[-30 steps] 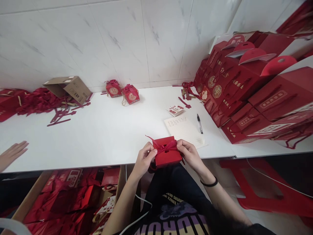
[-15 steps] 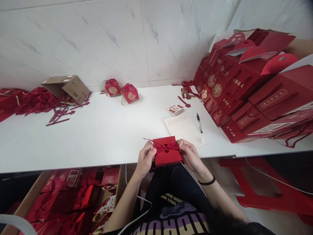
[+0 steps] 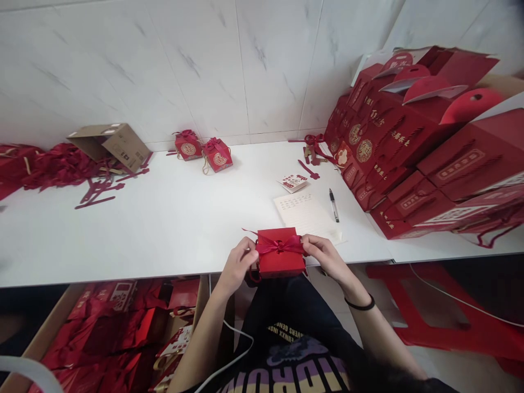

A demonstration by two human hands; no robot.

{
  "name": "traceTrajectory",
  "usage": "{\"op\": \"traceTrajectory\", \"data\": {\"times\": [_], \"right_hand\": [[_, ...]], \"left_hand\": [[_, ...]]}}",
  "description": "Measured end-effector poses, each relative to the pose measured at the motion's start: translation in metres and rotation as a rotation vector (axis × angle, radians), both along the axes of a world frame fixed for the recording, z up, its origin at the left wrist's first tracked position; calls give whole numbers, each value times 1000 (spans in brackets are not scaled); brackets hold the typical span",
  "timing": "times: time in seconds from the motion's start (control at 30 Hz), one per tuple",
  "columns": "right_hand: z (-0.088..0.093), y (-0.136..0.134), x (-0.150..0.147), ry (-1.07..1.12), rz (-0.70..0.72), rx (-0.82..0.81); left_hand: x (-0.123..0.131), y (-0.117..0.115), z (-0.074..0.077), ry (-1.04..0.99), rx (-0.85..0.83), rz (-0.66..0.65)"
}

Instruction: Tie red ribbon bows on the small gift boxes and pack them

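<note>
A small red gift box [image 3: 280, 261] rests at the near edge of the white table [image 3: 176, 218], with a red ribbon [image 3: 279, 245] tied across its top in a bow. My left hand [image 3: 237, 265] pinches the left end of the ribbon, fingers closed. On the other side, my right hand [image 3: 323, 254] pinches the right end, fingers closed too. Both hands sit against the box's sides.
A sheet of paper [image 3: 307, 215], a pen [image 3: 334, 204] and a small card [image 3: 293, 183] lie behind the box. Stacked red gift boxes [image 3: 409, 158] fill the right. Two finished small boxes [image 3: 204, 150], a cardboard box [image 3: 110, 144] and loose ribbons [image 3: 61, 166] sit at the back left.
The ribbon ends have been drawn outward and the bow lies flatter and tighter on the box. Another person's hand at the far left edge has gone from view.
</note>
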State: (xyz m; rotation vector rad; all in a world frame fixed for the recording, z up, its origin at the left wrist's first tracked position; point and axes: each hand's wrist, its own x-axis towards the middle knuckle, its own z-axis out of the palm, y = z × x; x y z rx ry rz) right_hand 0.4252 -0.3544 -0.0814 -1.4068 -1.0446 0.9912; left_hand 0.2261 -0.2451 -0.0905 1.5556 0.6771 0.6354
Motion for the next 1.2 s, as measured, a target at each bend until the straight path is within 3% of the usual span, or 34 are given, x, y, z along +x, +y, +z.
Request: {"op": "traceTrajectory", "data": {"times": [0.13,0.23,0.43,0.67,0.97,1.1,1.2], "right_hand": [[-3,3,5,-75,-64,-175],[-7,6,6,22,-93,-233],[-5,9,4,360,-152,-142],[-2,20,4,239,-310,61],[27,51,9,119,-204,156],[19,65,13,177,-62,175],[8,69,15,107,4,58]], "left_hand": [[6,9,-3,-4,-127,136],[15,14,-2,3,-203,165],[27,20,2,-93,-186,148],[36,22,15,-127,-198,188],[36,27,22,-205,-266,85],[40,29,22,-222,-265,147],[39,35,12,-100,-219,196]]}}
